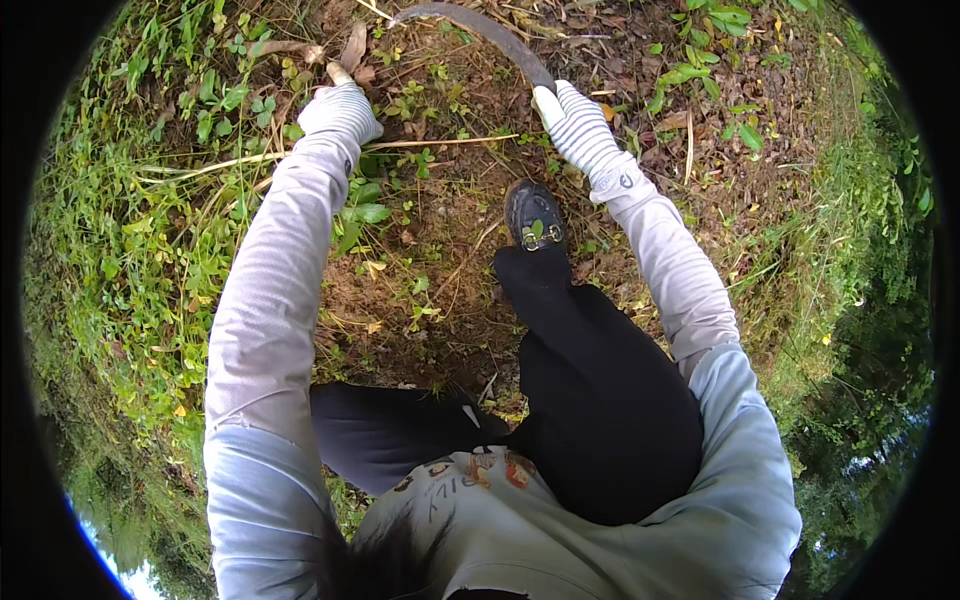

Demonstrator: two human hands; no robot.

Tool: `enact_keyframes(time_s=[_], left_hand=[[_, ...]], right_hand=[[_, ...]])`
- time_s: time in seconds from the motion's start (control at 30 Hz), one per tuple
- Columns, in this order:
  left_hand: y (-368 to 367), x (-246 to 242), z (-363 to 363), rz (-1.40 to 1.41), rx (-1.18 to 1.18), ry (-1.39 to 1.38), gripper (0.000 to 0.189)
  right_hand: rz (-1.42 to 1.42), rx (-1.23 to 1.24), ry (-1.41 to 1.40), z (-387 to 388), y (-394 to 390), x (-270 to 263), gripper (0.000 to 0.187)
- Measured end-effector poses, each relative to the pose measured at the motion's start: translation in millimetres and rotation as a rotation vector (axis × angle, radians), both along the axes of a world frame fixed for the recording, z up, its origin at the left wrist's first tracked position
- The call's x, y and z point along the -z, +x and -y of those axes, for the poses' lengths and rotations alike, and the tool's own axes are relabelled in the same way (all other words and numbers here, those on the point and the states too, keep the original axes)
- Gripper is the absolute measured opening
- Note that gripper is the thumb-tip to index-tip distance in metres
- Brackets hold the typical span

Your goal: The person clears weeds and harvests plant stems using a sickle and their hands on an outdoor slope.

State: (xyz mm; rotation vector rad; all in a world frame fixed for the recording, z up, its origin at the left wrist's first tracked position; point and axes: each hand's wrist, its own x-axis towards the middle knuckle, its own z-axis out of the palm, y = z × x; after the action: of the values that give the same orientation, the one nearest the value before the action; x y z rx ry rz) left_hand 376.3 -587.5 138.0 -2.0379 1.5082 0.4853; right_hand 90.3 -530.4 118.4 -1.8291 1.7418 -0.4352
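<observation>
My right hand (581,127), in a white glove with dark stripes, is closed around the near end of a sickle, its handle hidden in the fist. The curved, dark metal sickle blade (491,31) arcs up and left over the ground, its tip near the top edge of the view. To the left, my left hand (339,112) wears a matching glove and reaches down among low plants. A pale tip juts out ahead of it, beside a dry brown leaf (354,46). The left fingers are mostly hidden, so any hold there is unclear. A long dry stalk (442,142) passes by the left wrist.
Dense green weeds (157,247) cover the left side. Brown soil (420,300) with small sprouts lies between my arms, leaf litter (660,142) to the right. My black shoe (534,214) with a metal buckle stands below the sickle. Taller greenery (862,360) rises at far right.
</observation>
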Motion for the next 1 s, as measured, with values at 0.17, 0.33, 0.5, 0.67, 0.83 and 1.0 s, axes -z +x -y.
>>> enact_keyframes(time_s=[0.17, 0.33, 0.5, 0.67, 0.83, 1.0], left_hand=[[-13.4, -19.7, 7.5, 0.057, 0.127, 0.177, 0.031], [0.3, -28.2, -1.2, 0.056, 0.294, 0.160, 0.024], [24.3, -14.0, -77.3, 0.025, 0.278, 0.472, 0.025], [145.7, -8.7, -195.3, 0.132, 0.249, 0.405, 0.030], [85.7, -25.7, -172.9, -0.149, 0.514, -0.265, 0.046], [14.6, 1.0, -121.8, 0.114, 0.593, -0.474, 0.091]], right_hand=[[-0.009, -0.029, 0.089, 4.7, 45.8, 32.5, 0.040], [-0.001, -0.123, 0.291, -2.2, 45.7, 49.9, 0.045], [-0.106, -0.113, 0.533, -118.4, -45.6, 43.5, 0.049], [-0.007, -0.075, 0.441, -85.2, -19.5, 28.4, 0.044], [0.108, -0.218, 0.179, -11.4, 63.6, 38.5, 0.037], [0.061, -0.376, 0.359, -32.8, 69.1, 55.7, 0.038]])
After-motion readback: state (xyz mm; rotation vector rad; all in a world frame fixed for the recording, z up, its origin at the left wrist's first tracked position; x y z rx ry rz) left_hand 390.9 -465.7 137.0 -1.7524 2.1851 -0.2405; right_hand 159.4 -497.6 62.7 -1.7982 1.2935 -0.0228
